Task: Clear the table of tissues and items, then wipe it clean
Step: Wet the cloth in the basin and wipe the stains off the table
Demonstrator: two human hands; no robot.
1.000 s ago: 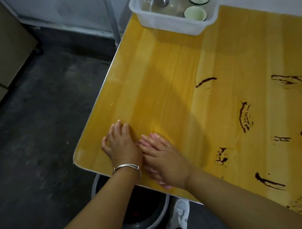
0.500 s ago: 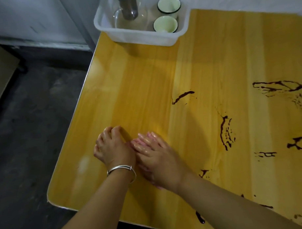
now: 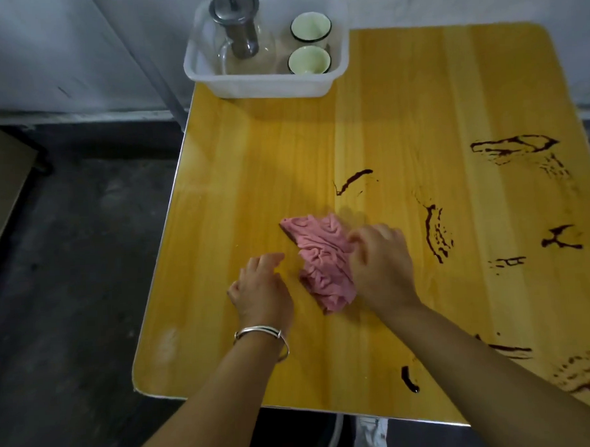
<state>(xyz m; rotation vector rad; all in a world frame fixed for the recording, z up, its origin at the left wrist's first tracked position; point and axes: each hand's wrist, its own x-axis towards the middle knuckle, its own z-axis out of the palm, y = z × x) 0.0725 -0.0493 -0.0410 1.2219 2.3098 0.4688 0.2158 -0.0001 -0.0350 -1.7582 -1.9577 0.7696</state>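
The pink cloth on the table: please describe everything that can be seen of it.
The pink cloth looks like soft, thin fabric, crumpled into many folds and ridges. It lies flat on the yellow wooden table, left of the dark smears. One corner points toward the far left; the near end is bunched narrower. The right hand rests on its right edge, fingers blurred. The left hand lies beside it on the table, apart from the cloth.
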